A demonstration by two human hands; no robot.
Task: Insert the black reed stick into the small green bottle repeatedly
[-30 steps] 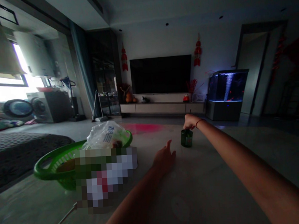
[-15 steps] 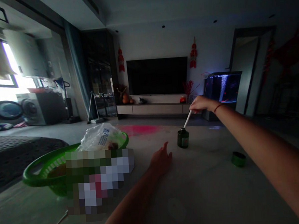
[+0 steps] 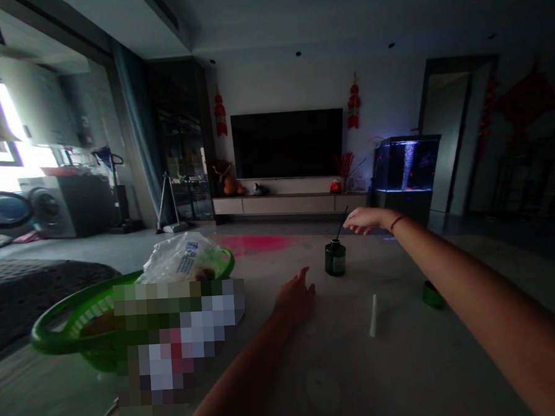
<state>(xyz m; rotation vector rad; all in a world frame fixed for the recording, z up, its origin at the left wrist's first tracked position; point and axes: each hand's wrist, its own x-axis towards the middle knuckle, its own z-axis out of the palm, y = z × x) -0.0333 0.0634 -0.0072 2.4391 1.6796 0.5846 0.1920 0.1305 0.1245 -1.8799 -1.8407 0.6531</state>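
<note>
On the table stands a small dark green glass bottle [image 3: 335, 259] with a pale label. A thin dark stick [image 3: 341, 224] leans up out of its neck. My right hand [image 3: 367, 219] is above and just right of the bottle, fingertips closed at the upper part of this stick. A short white stick [image 3: 373, 316] lies on the table, nearer to me. Partly behind my right forearm is a green cap [image 3: 432, 295]. My left hand [image 3: 293, 298] rests by the table surface, left of the bottle, fingers apart and holding nothing.
A green plastic basket [image 3: 56, 344] with a clear plastic bag [image 3: 180, 256] stands on the left of the table [image 3: 324, 379]. A blurred-out patch covers its front. Beyond are a television [image 3: 288, 144] on the wall and a lit aquarium [image 3: 405, 167].
The white stick, held over the bottle's neck by my right hand before, now lies on the table. A thin dark stick shows in the neck. The view has shifted slightly.
</note>
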